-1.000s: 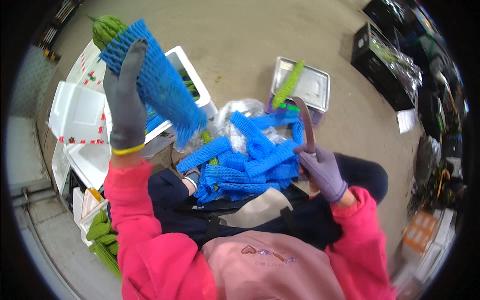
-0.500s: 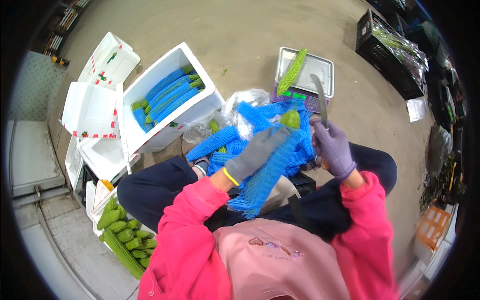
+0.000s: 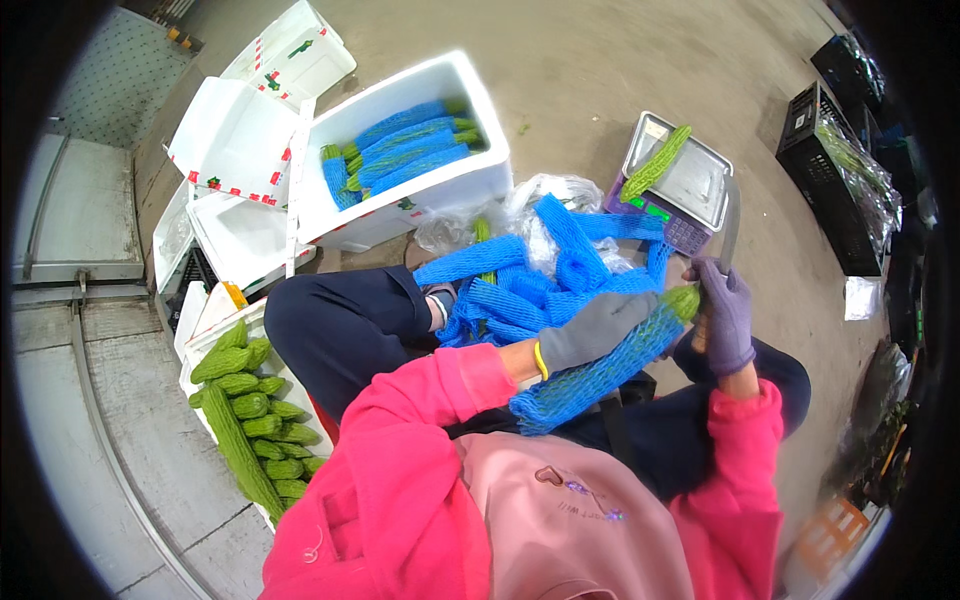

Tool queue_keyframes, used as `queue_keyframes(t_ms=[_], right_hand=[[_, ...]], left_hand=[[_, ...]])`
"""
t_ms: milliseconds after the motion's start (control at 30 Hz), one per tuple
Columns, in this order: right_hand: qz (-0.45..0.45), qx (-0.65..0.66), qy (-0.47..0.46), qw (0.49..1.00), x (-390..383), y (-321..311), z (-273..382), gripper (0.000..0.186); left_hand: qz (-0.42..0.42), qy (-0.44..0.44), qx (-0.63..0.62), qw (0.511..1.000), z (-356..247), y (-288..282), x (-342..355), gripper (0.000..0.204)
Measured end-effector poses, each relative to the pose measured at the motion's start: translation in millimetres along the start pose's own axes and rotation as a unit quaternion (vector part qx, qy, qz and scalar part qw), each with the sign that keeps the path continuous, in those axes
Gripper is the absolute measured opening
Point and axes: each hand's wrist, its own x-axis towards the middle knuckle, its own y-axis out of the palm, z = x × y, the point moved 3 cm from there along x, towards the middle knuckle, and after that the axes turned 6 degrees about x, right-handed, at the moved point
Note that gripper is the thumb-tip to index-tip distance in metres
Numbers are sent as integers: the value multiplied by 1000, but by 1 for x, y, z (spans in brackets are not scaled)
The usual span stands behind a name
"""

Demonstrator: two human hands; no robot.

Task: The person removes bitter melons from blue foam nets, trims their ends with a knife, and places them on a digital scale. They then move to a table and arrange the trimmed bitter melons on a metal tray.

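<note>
Grey-gloved left hand (image 3: 605, 327) clamps a green gourd (image 3: 682, 301) in blue mesh (image 3: 585, 382), its tip beside the purple-gloved right hand (image 3: 728, 312) gripping a metal knife (image 3: 729, 228); sleeved gourds (image 3: 405, 150) lie in a white foam box (image 3: 475, 190), bare gourds (image 3: 252, 406) remain.

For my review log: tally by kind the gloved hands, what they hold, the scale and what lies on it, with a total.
Gloved hands: 2 (left hand grey, right hand purple)
Green gourds: 2 (netted gourd held, bare gourd on scale)
Knife: 1
Scale: 1
Total: 6

bright, diffuse light | white foam box (image 3: 462, 196) brightest | fisheye bend, black rim | orange box (image 3: 832, 535) blurred
</note>
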Motion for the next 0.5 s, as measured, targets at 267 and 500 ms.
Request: queue_keyframes(t_ms=[267, 500], right_hand=[[69, 59, 207, 974, -12, -11, 0, 24], [124, 103, 252, 954, -11, -11, 5, 27]], left_hand=[[-124, 104, 231, 959, 18, -17, -18, 29], [-124, -122, 36, 984, 61, -23, -69, 34]])
